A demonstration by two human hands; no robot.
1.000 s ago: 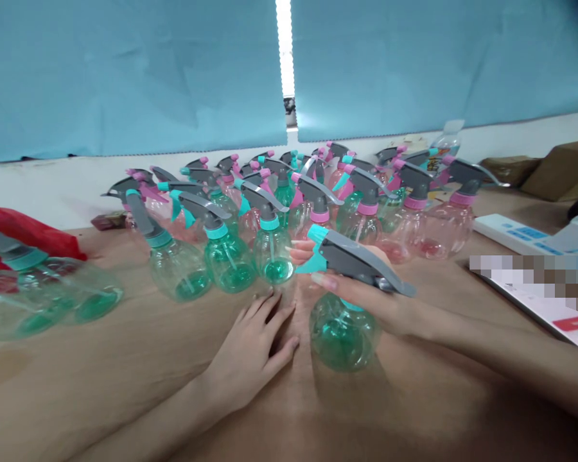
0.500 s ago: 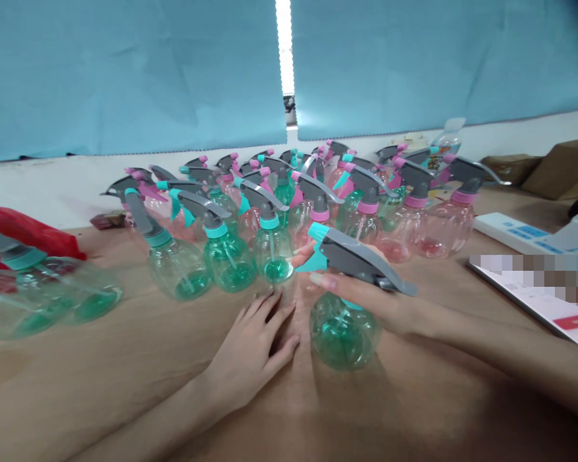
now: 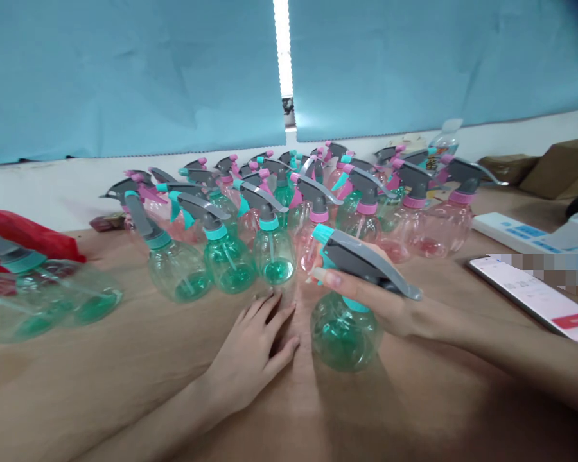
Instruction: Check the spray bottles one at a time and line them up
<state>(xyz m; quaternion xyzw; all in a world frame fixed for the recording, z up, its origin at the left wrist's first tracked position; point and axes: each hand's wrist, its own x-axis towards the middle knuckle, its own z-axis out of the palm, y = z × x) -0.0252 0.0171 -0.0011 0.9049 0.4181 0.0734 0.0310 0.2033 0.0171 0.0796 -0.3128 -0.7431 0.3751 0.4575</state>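
Observation:
My right hand [image 3: 385, 298] is wrapped round the neck and trigger of a spray bottle [image 3: 347, 337] with a clear green body, a teal collar and a grey head. The bottle stands upright on the table [image 3: 183, 385], its teal nozzle pointing away to the left. Fingers spread and flat, my left hand [image 3: 253, 350] rests on the wood just left of that bottle and holds nothing. Beyond the left hand stand a clear bottle with a green base [image 3: 275, 256] and a green spray bottle [image 3: 228, 263].
Rows of green and pink spray bottles [image 3: 366, 221] fill the back of the table. More green-based bottles [image 3: 96, 292] stand at left before a red bag [image 3: 33, 237]. On the right are a phone [image 3: 525, 289], a white device [image 3: 515, 231] and brown boxes [image 3: 559, 170].
My right fingers have drawn in on the teal trigger, which now sits closer to the bottle's neck. My left hand has stayed in place.

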